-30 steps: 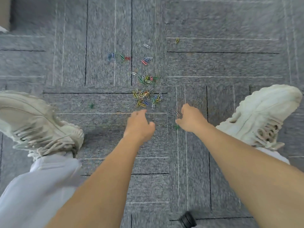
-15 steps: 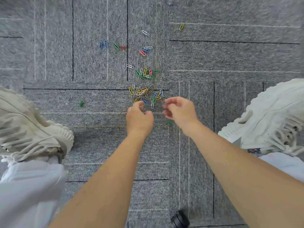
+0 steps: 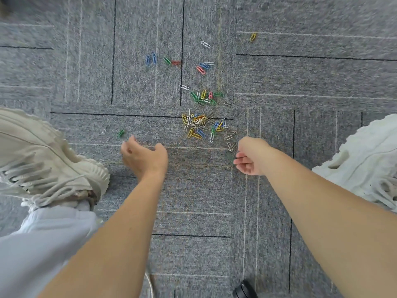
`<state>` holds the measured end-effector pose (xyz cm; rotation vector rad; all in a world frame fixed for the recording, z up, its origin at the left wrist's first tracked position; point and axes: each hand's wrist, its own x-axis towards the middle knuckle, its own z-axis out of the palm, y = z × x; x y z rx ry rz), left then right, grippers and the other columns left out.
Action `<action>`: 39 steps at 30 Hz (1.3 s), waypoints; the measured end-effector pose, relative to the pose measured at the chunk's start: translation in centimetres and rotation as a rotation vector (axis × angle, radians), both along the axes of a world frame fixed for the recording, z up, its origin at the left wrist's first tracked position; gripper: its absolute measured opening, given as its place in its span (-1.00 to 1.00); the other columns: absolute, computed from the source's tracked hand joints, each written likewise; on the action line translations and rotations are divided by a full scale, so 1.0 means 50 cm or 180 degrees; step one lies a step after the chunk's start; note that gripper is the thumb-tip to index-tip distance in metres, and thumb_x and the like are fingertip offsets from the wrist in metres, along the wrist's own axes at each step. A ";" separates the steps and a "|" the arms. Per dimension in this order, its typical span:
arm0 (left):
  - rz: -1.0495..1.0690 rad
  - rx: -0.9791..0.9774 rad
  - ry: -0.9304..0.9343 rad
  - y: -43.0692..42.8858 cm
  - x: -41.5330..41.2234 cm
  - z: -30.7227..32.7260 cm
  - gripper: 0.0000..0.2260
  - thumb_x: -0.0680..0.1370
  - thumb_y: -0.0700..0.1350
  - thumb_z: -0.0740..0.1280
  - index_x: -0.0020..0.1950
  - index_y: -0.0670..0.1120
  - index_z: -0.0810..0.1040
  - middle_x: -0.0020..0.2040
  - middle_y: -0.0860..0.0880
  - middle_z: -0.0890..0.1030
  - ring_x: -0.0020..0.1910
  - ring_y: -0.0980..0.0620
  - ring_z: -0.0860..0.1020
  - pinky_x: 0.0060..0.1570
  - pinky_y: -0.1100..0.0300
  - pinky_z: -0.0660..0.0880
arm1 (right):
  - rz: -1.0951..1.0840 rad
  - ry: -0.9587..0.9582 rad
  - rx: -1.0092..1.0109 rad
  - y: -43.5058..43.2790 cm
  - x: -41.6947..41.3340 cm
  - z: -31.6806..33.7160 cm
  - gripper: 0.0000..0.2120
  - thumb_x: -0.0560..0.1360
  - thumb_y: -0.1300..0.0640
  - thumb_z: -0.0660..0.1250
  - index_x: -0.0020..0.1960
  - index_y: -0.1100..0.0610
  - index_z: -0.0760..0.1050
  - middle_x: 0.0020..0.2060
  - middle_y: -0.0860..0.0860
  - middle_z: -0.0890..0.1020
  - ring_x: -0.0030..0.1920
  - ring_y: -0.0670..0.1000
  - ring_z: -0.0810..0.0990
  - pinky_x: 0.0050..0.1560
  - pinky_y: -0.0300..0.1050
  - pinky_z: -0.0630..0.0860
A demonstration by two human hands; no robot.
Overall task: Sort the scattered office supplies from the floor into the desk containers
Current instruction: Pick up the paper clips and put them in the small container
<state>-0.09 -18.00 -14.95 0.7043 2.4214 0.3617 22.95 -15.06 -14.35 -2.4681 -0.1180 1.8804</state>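
Head cam, looking straight down. The main pile (image 3: 199,125) of clips sits on the grey carpet (image 3: 300,82) about mid-frame, a tangle of yellow, white, blue, green and orange ones. Just above it in frame is a smaller bunch (image 3: 204,96), mostly green with a yellow and a pink one mixed in. Further up, the loose ones are strung out: two blue clips (image 3: 150,59) with a green and a red one beside them, a red-blue-white trio (image 3: 204,66), a white clip (image 3: 205,44), and a yellow clip (image 3: 252,37) alone at top right. Well left of the pile, a green clip (image 3: 121,133) and a pale clip (image 3: 105,129) lie near each other.

The left hand (image 3: 144,158) is just beside that green clip, back of the hand to the camera. Its fingers are loosely curled with a gap to the thumb, and nothing shows in it. The right hand (image 3: 251,157) is at the pile's lower right edge, next to a couple of grey clips (image 3: 231,146). Its fingers are tucked in under the palm, and honestly I can't tell if it's got anything in there.

Either side there's a pale shoe: the left shoe (image 3: 43,160) near the left hand, the right shoe (image 3: 365,160) well apart from the right hand. There's a pale trouser leg (image 3: 43,244) at lower left and a dark round thing (image 3: 245,290) cut off at the bottom edge.
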 end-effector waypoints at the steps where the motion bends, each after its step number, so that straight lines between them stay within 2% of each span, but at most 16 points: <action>1: -0.0074 -0.0006 0.0110 0.010 -0.021 -0.001 -0.41 0.50 -0.15 0.32 0.50 -0.14 0.23 0.54 -0.16 0.21 0.51 -0.15 0.18 0.43 -0.11 0.29 | -0.0035 0.0007 0.0006 0.009 -0.005 -0.003 -0.82 0.54 0.22 0.21 0.10 0.26 0.46 -0.12 0.15 0.59 -0.31 0.04 0.51 -0.24 -0.15 0.55; 4: -0.0013 0.0046 0.0154 0.046 -0.085 -0.016 -0.35 0.50 -0.06 0.29 0.55 -0.20 0.18 0.55 -0.22 0.20 0.52 -0.21 0.21 0.45 -0.15 0.26 | -0.0066 0.0021 0.0048 0.016 -0.003 -0.014 -0.77 0.52 0.33 0.13 0.14 0.23 0.42 -0.26 0.13 0.47 -0.42 -0.02 0.33 -0.36 -0.25 0.40; 7: 0.0095 -0.0172 -0.0119 0.075 -0.110 -0.021 -0.33 0.57 -0.03 0.21 0.61 -0.19 0.04 0.63 -0.11 0.00 0.59 -0.11 0.05 0.50 -0.09 0.16 | 0.0245 -0.0026 0.0105 0.016 0.004 -0.014 -0.83 0.53 0.31 0.15 0.08 0.30 0.44 -0.28 0.18 0.55 -0.38 0.03 0.47 -0.48 -0.25 0.49; 11: -0.0592 -0.0223 -0.0221 0.057 -0.065 -0.020 -0.33 0.56 -0.05 0.22 0.61 -0.15 0.04 0.64 -0.03 -0.07 0.60 -0.02 -0.04 0.46 -0.13 0.26 | -0.0019 -0.0093 0.0473 0.048 -0.007 0.006 -0.80 0.57 0.31 0.19 0.19 0.28 0.39 -0.10 0.17 0.59 -0.15 0.12 0.60 -0.23 -0.06 0.61; 15: -0.1594 0.0418 -0.0569 0.029 -0.002 -0.012 -0.39 0.56 -0.15 0.25 0.60 -0.13 0.14 0.61 -0.01 0.11 0.58 0.05 0.08 0.52 0.06 0.14 | -0.0397 0.0306 0.0725 0.068 -0.053 0.020 -0.79 0.57 0.35 0.19 0.18 0.25 0.43 0.09 0.12 0.60 0.02 0.07 0.65 -0.04 -0.06 0.63; 17: -0.1463 0.0655 -0.0339 0.033 -0.003 -0.013 -0.41 0.55 -0.16 0.26 0.57 -0.12 0.20 0.60 -0.03 0.17 0.57 0.04 0.12 0.48 0.11 0.14 | -0.0437 0.0598 0.0946 0.074 -0.075 0.026 -0.73 0.53 0.42 0.14 0.13 0.21 0.49 0.03 0.11 0.61 0.04 0.09 0.65 0.05 -0.02 0.63; 19: -0.0894 0.0555 0.0071 0.051 -0.039 -0.023 -0.40 0.54 -0.15 0.29 0.57 -0.12 0.21 0.60 -0.09 0.14 0.57 -0.04 0.12 0.48 0.00 0.22 | -0.0524 0.0560 0.1158 0.077 -0.083 0.024 -0.68 0.50 0.44 0.11 0.08 0.18 0.53 -0.10 0.09 0.61 -0.08 0.06 0.64 -0.01 -0.03 0.65; 22: -0.0389 0.0010 0.0256 0.079 -0.117 -0.027 -0.30 0.55 -0.10 0.29 0.61 -0.14 0.04 0.63 -0.12 -0.02 0.60 -0.10 -0.02 0.49 -0.10 0.23 | -0.0058 -0.0190 0.1316 0.065 -0.062 -0.005 -0.84 0.54 0.29 0.21 0.04 0.16 0.53 -0.09 0.12 0.62 -0.14 0.07 0.61 -0.02 0.05 0.67; 23: -0.0410 -0.0148 0.0202 0.085 -0.129 -0.027 -0.29 0.56 -0.08 0.27 0.62 -0.15 -0.02 0.63 -0.11 -0.06 0.60 -0.08 -0.06 0.51 -0.08 0.17 | 0.0054 -0.0387 0.1361 0.058 -0.054 -0.016 -0.89 0.53 0.26 0.24 -0.03 0.12 0.52 -0.07 0.14 0.62 -0.14 0.09 0.62 0.01 0.10 0.66; 25: -0.0615 -0.0316 0.0187 0.086 -0.120 -0.030 -0.28 0.58 -0.08 0.24 0.62 -0.16 -0.08 0.63 -0.09 -0.11 0.60 -0.06 -0.09 0.48 -0.04 0.17 | -0.0052 -0.0484 0.1433 0.046 -0.049 -0.028 -0.83 0.52 0.30 0.24 -0.12 0.06 0.50 -0.10 0.12 0.62 -0.19 0.09 0.61 0.00 0.11 0.66; 27: -0.0918 -0.0246 0.0278 0.073 -0.070 -0.036 -0.29 0.57 -0.09 0.23 0.62 -0.15 -0.08 0.63 -0.07 -0.15 0.60 -0.06 -0.11 0.39 0.04 0.31 | -0.0187 -0.0353 0.1530 0.045 -0.059 -0.033 -0.78 0.54 0.36 0.21 0.00 0.09 0.53 -0.09 0.10 0.63 -0.19 0.06 0.61 -0.02 0.04 0.66; 29: -0.1289 -0.0072 0.0184 0.055 -0.003 -0.038 -0.29 0.55 -0.11 0.21 0.62 -0.14 -0.07 0.63 -0.04 -0.17 0.60 -0.03 -0.13 0.36 0.16 0.27 | 0.0018 -0.0071 0.1600 0.055 -0.081 -0.023 -0.74 0.56 0.40 0.19 0.10 0.12 0.52 -0.05 0.06 0.62 -0.13 0.04 0.63 -0.03 -0.04 0.66; 31: -0.1789 0.0159 -0.0142 0.044 0.055 -0.038 -0.31 0.57 -0.11 0.19 0.62 -0.15 -0.08 0.63 -0.03 -0.16 0.60 0.02 -0.15 0.50 0.11 0.07 | 0.0299 0.0036 0.1695 0.071 -0.091 -0.015 -0.73 0.55 0.40 0.17 0.03 0.10 0.54 -0.04 0.06 0.63 -0.15 0.02 0.64 -0.05 -0.04 0.67; 34: -0.2316 0.0566 -0.0189 0.046 0.094 -0.043 -0.32 0.60 0.07 0.19 0.62 -0.13 -0.02 0.63 -0.02 -0.08 0.59 0.06 -0.13 0.57 0.02 -0.08 | 0.1259 -0.0503 0.1959 0.103 -0.058 -0.012 -0.73 0.52 0.30 0.17 -0.09 -0.03 0.53 -0.02 0.03 0.64 -0.10 0.06 0.67 0.00 0.12 0.65; 36: -0.2013 0.0625 0.0252 0.049 0.094 -0.061 -0.25 0.56 0.30 0.09 0.61 -0.10 0.00 0.63 -0.04 -0.06 0.60 0.00 -0.12 0.55 -0.04 -0.18 | 0.2165 -0.0839 0.2066 0.130 -0.018 -0.007 -0.74 0.55 0.26 0.16 0.01 -0.02 0.55 0.04 0.00 0.63 -0.08 0.06 0.67 -0.02 0.08 0.63; 39: -0.1591 0.0388 0.0353 0.048 0.103 -0.091 -0.08 0.47 0.46 -0.02 0.62 -0.13 -0.08 0.63 -0.15 -0.12 0.60 -0.08 -0.18 0.55 -0.11 -0.18 | 0.3063 -0.1007 0.2244 0.189 0.032 0.005 -0.70 0.60 0.24 0.12 0.23 0.10 0.53 0.07 0.03 0.60 -0.28 -0.06 0.57 -0.33 -0.20 0.45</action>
